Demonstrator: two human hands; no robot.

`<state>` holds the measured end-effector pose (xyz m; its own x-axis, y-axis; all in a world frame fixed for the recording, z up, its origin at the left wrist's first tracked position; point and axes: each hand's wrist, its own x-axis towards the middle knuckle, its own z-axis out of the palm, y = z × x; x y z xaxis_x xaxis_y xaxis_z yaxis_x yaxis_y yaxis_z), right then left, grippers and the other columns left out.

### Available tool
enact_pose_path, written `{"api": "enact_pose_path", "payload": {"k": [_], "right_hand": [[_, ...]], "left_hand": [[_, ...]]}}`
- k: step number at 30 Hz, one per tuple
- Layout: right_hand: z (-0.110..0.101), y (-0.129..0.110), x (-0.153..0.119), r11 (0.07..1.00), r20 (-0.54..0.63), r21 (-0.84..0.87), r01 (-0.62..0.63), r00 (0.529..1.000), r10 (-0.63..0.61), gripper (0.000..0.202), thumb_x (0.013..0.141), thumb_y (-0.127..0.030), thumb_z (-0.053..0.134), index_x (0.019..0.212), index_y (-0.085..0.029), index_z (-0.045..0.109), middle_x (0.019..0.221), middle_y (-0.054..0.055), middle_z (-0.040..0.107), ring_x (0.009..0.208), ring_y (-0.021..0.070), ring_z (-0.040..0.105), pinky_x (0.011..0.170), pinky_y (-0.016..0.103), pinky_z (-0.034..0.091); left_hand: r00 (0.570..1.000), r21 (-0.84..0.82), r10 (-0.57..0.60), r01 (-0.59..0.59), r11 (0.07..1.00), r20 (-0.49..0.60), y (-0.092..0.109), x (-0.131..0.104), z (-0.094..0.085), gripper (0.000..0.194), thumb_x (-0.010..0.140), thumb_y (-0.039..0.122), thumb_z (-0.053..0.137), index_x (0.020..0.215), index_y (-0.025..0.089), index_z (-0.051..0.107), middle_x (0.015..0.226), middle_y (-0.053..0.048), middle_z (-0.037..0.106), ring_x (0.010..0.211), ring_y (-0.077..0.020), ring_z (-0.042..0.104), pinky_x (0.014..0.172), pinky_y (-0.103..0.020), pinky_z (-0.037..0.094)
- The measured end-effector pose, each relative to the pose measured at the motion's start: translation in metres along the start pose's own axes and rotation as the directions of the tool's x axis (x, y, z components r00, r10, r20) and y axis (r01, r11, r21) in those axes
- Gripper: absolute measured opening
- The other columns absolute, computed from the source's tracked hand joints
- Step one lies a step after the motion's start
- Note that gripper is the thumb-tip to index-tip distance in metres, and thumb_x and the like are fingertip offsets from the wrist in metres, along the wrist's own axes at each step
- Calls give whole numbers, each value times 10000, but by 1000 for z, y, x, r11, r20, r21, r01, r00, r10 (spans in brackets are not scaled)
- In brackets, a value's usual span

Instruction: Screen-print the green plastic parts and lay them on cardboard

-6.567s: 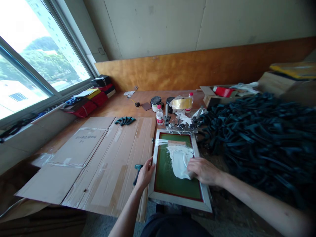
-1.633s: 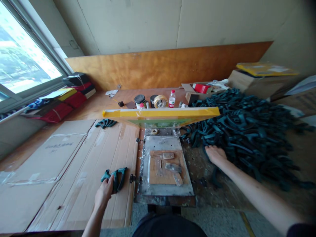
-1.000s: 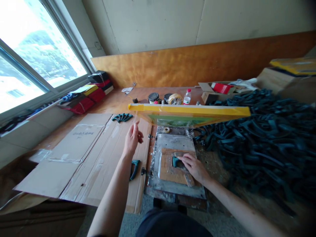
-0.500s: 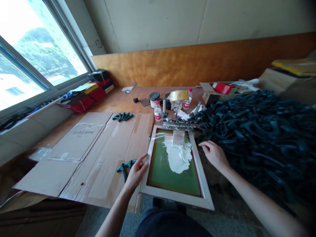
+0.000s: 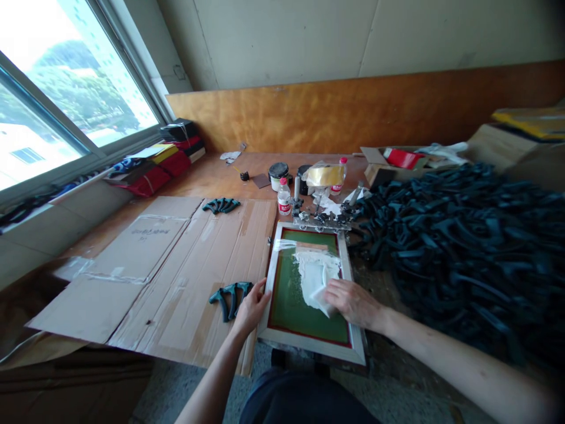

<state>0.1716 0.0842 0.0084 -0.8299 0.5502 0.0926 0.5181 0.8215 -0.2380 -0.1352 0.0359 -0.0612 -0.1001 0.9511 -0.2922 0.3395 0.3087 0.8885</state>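
Nearest, the left hand (image 5: 252,306) sits at the left rim of the silkscreen frame (image 5: 309,346), fingertips against it; whether they close round the rim, I cannot tell. The right hand (image 5: 353,303) grasps a pale squeegee (image 5: 321,297), tilted in the white paste (image 5: 311,277) on the green mesh (image 5: 295,318). The frame lies lowered on its stand (whatever is under the mesh is out of sight).

Just left, on the cardboard sheet (image 5: 172,282), three dark green plastic handles (image 5: 232,300) stand side by side, with a second fanned group (image 5: 220,205) farther back. To the right spreads a big heap (image 5: 459,253) of similar parts. I judge that only a small share is laid out and most is left in the heap.

Beyond the frame come its hinge clamp (image 5: 322,225), a red-capped bottle (image 5: 284,200) and a black-lidded tub (image 5: 278,176).

Half a second ago the right hand was off the frame and the squeegee leaned at the far end of the mesh; now it is gripped and nearer the person. The left hand has come onto the rim.
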Motion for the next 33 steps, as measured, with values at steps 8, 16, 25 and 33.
{"api": "enact_pose_path", "payload": {"k": [8,16,25,33], "right_hand": [[5,-5,7,989,-153,81,-123,979,134,253,856,-79,423,871,-188,651,849,76,627,887,222,540,782,340,431],[-13,13,22,954,-153,166,-249,949,274,272,869,-256,594,1138,-261,636,959,34,663,895,204,592,799,310,455],[-66,91,20,750,-458,185,-636,619,638,368,913,-396,489,1201,-195,598,962,81,641,834,222,608,718,307,454],[37,42,-21,804,-99,128,-581,799,593,245,841,-426,595,781,-188,594,889,80,619,875,232,586,766,319,440]], "left_hand": [[995,-159,-97,94,983,-14,10,-3,2,587,711,446,675,1240,205,596,656,9,629,641,-178,582,587,-246,432],[994,-212,-86,98,972,64,20,-4,-4,675,726,498,661,1307,180,529,603,41,574,497,-113,484,461,-207,334],[997,-475,63,-40,879,32,122,-13,-38,489,758,560,630,1021,150,670,733,-19,652,603,-129,575,522,-211,425],[941,-631,309,-326,705,-140,221,27,-32,448,863,594,449,1024,194,573,937,-65,683,803,-159,642,561,-213,478]]}}
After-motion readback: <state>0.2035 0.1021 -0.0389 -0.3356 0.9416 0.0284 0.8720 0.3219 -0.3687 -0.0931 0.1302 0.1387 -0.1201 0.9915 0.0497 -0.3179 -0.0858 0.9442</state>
